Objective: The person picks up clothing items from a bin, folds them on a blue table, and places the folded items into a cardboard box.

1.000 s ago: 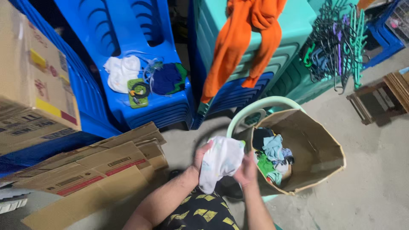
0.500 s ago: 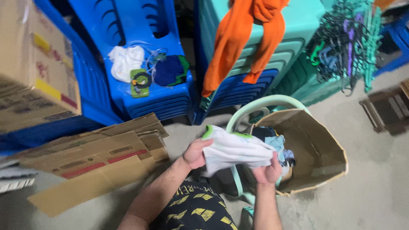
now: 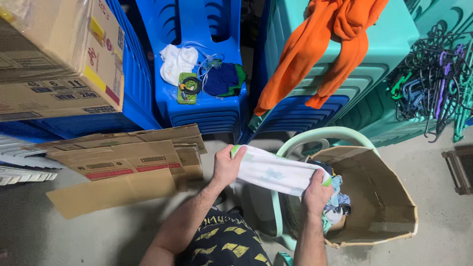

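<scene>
Both hands hold a white cloth [image 3: 276, 172] stretched between them. The left hand [image 3: 226, 166] has its fingers curled over the cloth's green-edged end, thumb on top, pinching it. The right hand [image 3: 315, 193] grips the other end, fingers wrapped under and thumb pressed over the fold. Just beyond the right fingers sits an open cardboard box [image 3: 389, 207] with crumpled clothes [image 3: 337, 202] inside, and a pale green chair [image 3: 315, 140] stands behind the cloth. Past the left fingers lie flattened cardboard sheets [image 3: 128, 162]. Farther off, an orange garment [image 3: 320, 54] drapes over stacked teal chairs [image 3: 389, 54], well apart from both hands.
</scene>
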